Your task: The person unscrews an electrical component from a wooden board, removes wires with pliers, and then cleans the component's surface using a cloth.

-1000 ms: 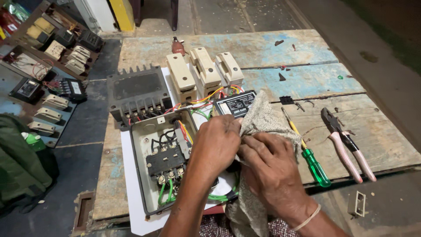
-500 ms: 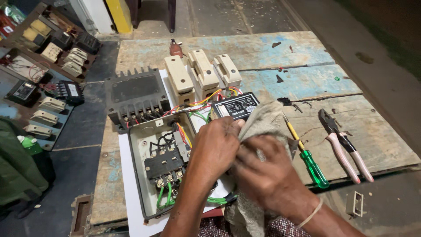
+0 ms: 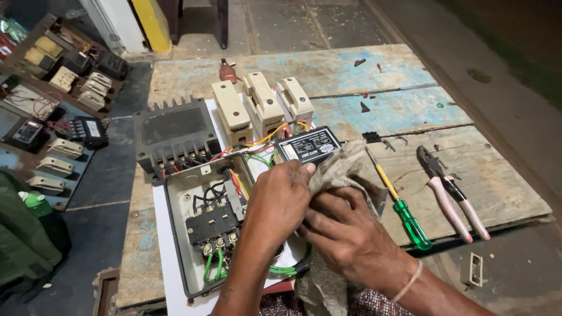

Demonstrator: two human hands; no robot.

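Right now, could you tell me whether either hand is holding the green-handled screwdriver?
No, the green-handled screwdriver lies on the wooden table, untouched.

My small black module (image 3: 308, 145) with its pale label lies tilted mid-bench, my grey rag (image 3: 342, 175) bunched against it.

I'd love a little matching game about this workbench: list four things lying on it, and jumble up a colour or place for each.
Things:
1. screwdriver
2. pliers
3. rag
4. black module

Descriptions:
A. pink handles, at the bench's right end
B. touched by the left hand, beside the three cream blocks
C. green handle, yellow shaft
D. grey cloth, under the right hand

Pairs: 1-C, 2-A, 3-D, 4-B
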